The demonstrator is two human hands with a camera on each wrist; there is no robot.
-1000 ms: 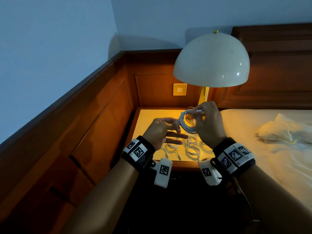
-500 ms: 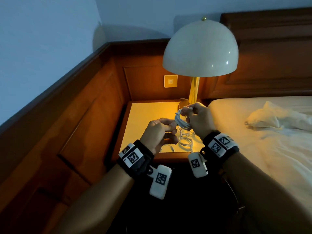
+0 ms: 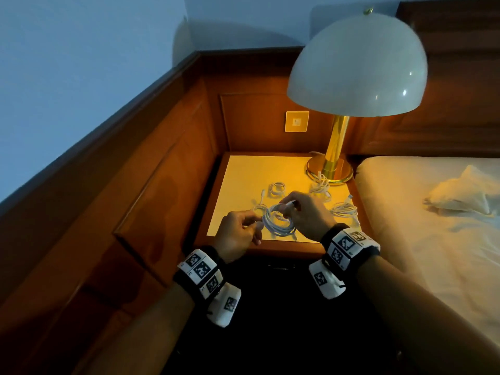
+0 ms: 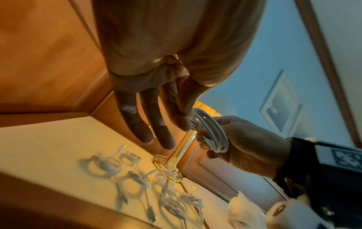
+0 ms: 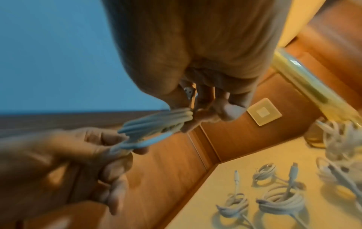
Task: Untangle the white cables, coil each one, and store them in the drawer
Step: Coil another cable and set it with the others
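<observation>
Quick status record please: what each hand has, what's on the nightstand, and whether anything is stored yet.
held: coil of white cable, lifted above the nightstand
right hand: grips the coil's right side, plug end pinched at the fingertips
left hand: pinches the coil's left edge; other fingers straight
on nightstand: several other cables, some in loose coils, one bunch by the lamp base
drawer: not in view
stored: nothing seen stored
beside: bed to the right
</observation>
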